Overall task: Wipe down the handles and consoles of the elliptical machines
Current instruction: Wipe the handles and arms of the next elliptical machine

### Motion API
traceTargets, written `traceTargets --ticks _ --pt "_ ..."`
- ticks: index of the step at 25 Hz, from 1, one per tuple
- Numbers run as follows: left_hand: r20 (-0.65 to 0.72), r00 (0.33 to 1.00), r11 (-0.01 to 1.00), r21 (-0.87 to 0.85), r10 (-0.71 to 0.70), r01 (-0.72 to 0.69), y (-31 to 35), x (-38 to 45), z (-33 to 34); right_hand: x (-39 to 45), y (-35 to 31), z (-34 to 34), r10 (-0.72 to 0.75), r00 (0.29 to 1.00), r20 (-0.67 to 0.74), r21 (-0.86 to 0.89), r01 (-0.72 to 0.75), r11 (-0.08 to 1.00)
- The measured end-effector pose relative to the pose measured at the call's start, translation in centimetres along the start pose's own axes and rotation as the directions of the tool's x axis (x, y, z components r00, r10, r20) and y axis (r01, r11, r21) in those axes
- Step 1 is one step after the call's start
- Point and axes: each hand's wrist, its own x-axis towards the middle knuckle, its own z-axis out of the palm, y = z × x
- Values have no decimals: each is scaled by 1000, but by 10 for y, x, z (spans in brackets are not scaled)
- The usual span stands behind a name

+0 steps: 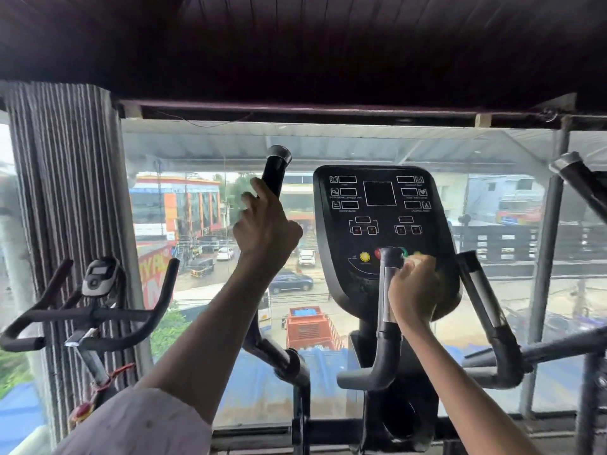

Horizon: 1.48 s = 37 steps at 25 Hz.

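1. Head view: the elliptical's console [381,224] stands in the centre-right, in front of the window [197,224]. The long moving handle [275,172] rises just left of it, and the short fixed handle [387,290] stands upright before the console's lower edge.
2. Left hand [262,229]: grip closed around the moving handle below its black foam top, index finger partly lifted.
3. Right hand [414,290]: fingers curled and touching the fixed handle beside its chrome part. It is blurred, so I cannot tell whether the grip is really closed or holds a cloth.
4. Handling, my judgement: the handles are stiff metal tubes, and the foam gives good friction while chrome is prob. slippery. The long handle likely swings, so hold it steady w/ one hand. Console is hard plastic w/ buttons, so press lightly.
5. An exercise bike [95,310] stands at far left, well apart.
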Motion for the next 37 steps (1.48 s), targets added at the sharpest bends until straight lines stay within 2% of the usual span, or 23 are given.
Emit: traceTargets --ticks 2,4,6,10,16,20,22,26,29,31,33,37 --pt "77 997 999 32 -12 10 -4 9 2 -7 -5 -1 -5 999 42 -83 9 997" --pt "84 996 999 52 -10 5 -6 14 2 -15 -9 -5 -11 995 100 -148 26 989" --pt "91 996 998 51 15 -19 -8 17 2 -13 -10 -5 58 982 178 -177 -27 984" --pt "85 996 999 -5 40 -39 -11 16 4 13 -20 -3 261 918 299 -38 -262 964" --pt "79 996 998 -41 45 -42 -15 13 4 -6 -4 -16 323 875 362 209 -414 886" --pt "100 994 997 -70 51 -44 -15 13 4 22 -2 -10 432 762 482 267 -598 756" --pt "107 993 996 -87 46 -36 -16 13 5 34 -5 -6 433 750 500 291 -616 732" --pt "108 993 995 -90 41 -31 -14 13 5 15 -3 -15 369 791 487 268 -538 799" --pt "90 995 996 -88 36 -28 -14 12 5 19 6 -17 369 752 546 246 -565 788" --pt "75 996 996 -80 43 -36 -13 10 4 32 2 -17 347 686 639 269 -623 735" --pt "66 997 996 -82 32 -27 -13 9 3 45 1 -15 331 656 678 311 -664 680" --pt "59 998 995 -99 25 -19 -12 8 2 38 15 -12 322 698 639 359 -641 678"
